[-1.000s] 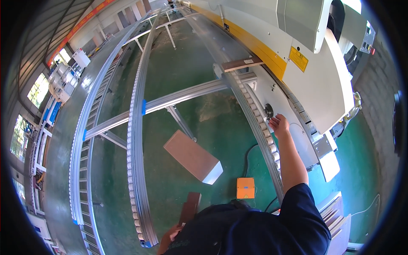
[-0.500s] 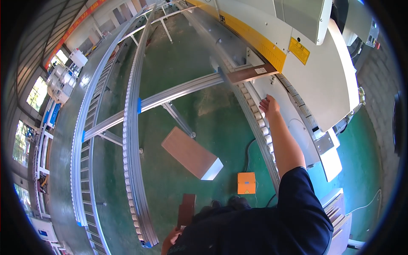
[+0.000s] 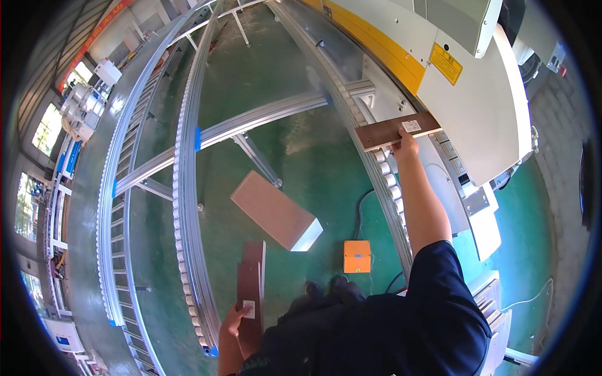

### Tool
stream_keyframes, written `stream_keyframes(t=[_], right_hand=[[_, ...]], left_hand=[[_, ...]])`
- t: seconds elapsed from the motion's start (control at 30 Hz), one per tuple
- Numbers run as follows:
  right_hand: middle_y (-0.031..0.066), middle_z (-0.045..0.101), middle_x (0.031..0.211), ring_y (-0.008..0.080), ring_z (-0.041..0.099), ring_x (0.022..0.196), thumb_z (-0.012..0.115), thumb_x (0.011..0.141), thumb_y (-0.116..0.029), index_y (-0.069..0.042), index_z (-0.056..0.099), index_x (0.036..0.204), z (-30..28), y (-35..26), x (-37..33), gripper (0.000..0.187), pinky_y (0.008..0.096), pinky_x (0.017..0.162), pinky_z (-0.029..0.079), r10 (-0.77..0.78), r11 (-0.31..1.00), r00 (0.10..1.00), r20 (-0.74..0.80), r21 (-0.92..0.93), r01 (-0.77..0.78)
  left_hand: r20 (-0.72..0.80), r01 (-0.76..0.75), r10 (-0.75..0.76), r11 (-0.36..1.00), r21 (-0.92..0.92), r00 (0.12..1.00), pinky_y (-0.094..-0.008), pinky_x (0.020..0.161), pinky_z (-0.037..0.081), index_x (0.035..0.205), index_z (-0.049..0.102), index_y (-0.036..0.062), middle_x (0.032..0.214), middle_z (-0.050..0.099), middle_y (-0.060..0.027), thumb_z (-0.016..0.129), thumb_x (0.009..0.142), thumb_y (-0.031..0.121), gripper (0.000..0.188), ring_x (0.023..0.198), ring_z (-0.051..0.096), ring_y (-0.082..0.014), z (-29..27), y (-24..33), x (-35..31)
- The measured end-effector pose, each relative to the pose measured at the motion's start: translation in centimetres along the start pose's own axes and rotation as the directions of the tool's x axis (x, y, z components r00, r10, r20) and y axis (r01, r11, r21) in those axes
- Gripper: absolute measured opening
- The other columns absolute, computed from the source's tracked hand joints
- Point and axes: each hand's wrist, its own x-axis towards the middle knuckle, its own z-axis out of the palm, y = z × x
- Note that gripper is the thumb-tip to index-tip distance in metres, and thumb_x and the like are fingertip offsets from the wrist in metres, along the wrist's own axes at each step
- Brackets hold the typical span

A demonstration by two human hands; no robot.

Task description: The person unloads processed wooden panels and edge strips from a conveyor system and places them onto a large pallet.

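My right hand [image 3: 407, 145], arm stretched forward, is closed on the near edge of a dark brown board [image 3: 382, 133] with a white label. This board lies across the row of rollers [image 3: 390, 180] beside the machine, its right end at the machine's edge. Low on the left, my left hand [image 3: 233, 321] grips a few stacked brown boards [image 3: 251, 282], which point away from me and overlap unevenly. A white label shows beside the left thumb. The fingers under both holds are mostly hidden.
A large white and yellow machine [image 3: 476, 119] fills the right side. Aluminium roller rails [image 3: 188, 207] run along the left, joined by a crossbar [image 3: 263, 122]. A long brown box-like block [image 3: 276, 211] and an orange box [image 3: 357, 256] with a cable are on the green floor.
My right hand has reached forward and taken hold of the labelled board, which sits nearer me now. My left hand has come up and forward with its boards, showing more of them.
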Motion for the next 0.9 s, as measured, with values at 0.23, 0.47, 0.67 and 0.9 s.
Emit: stream_keyframes(t=[0.23,0.47,0.67,0.9], right_hand=[[0.0073,0.064,0.1,0.0213,0.061,0.094,0.057,0.092,-0.008,-0.001,0.061,0.105,-7.5,-1.3,-10.9,0.015,0.0326,0.081,0.052,0.05,0.987,0.934,0.355,0.124,-0.1],[0.0038,0.062,0.097,0.0147,0.059,0.088,0.058,0.091,-0.005,-0.004,0.059,0.102,-11.0,8.0,-33.5,0.011,0.0268,0.078,0.046,0.24,0.86,0.869,0.432,-0.511,0.016],[0.0066,0.063,0.096,0.0151,0.059,0.086,0.062,0.088,0.0,0.003,0.057,0.109,-9.5,16.6,-38.2,0.022,0.0289,0.08,0.047,0.431,0.684,0.651,0.625,-0.697,0.216],[0.0077,0.063,0.097,0.013,0.057,0.088,0.065,0.088,-0.005,0.003,0.056,0.106,-7.9,18.6,-39.3,0.022,0.0265,0.078,0.047,0.524,0.482,0.603,0.602,-0.793,0.373]], left_hand=[[0.211,-0.029,0.071,0.98,-0.197,0.975,-0.0342,0.085,0.052,0.13,0.052,0.0032,0.115,0.063,-0.0098,0.059,0.093,0.023,0.043,0.101,0.063,-0.0192,-1.0,3.1,6.4],[0.119,-0.213,0.244,0.951,-0.225,0.963,-0.0354,0.093,0.046,0.133,0.048,0.0031,0.123,0.06,-0.0093,0.063,0.089,0.043,0.062,0.11,0.059,-0.019,6.4,12.0,7.5],[0.21,-0.252,0.357,0.88,-0.404,0.91,-0.0373,0.09,0.049,0.13,0.049,0.0059,0.121,0.06,-0.0088,0.058,0.092,0.048,0.058,0.11,0.057,-0.0195,10.4,13.4,10.3],[0.149,-0.306,0.399,0.852,-0.426,0.905,-0.0381,0.093,0.047,0.129,0.044,-0.0015,0.122,0.056,-0.0141,0.059,0.088,0.057,0.073,0.11,0.056,-0.0215,12.6,13.1,9.3]])
